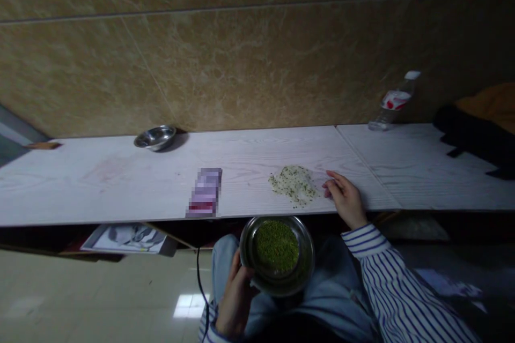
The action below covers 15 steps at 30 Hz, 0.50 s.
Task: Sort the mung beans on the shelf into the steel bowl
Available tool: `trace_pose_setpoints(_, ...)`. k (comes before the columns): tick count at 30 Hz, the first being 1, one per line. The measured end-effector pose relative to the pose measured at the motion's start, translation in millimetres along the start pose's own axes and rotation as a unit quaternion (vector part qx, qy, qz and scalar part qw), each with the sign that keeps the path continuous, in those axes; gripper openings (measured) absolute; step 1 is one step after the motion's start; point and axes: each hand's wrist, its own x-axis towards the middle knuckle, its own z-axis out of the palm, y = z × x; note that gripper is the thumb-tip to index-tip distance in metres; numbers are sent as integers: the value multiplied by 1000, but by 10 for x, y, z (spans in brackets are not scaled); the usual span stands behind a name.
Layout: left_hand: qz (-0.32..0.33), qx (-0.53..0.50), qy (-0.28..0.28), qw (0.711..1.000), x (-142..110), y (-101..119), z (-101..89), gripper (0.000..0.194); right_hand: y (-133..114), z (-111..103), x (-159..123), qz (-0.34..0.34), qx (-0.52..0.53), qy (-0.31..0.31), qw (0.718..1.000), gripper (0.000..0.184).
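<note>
So my left hand (235, 300) grips the bean bowl (277, 254) by its slick rim, right hand (344, 198) loosely curled by loose, scatter-prone beans (295, 185) near the tabletop's (120, 182) front edge

left hand (235, 300) curled, gripping, low near lap; right hand (346, 198) extended forward, fingers bent.

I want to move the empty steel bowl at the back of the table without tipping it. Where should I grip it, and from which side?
Grip the empty steel bowl by its near rim, coming from the front edge of the table. It stands upright with its mouth open upward, its flared lip offers a pinch hold, and the wall close behind it blocks the far side. Thumb inside, fingers under the lip, probably works best.
</note>
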Motion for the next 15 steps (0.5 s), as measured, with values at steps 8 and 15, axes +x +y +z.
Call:
trace_pose_setpoints(8, 16, -18, -57, 998, -47, -146, 235, 55, 87, -119, -23, -2, 33, -32, 999, 35)
trace_pose_setpoints(15, 11, -50, -70, 996, -110, -312, 364, 56, -6, -129, -33, 1, 50, -62, 997, 44)
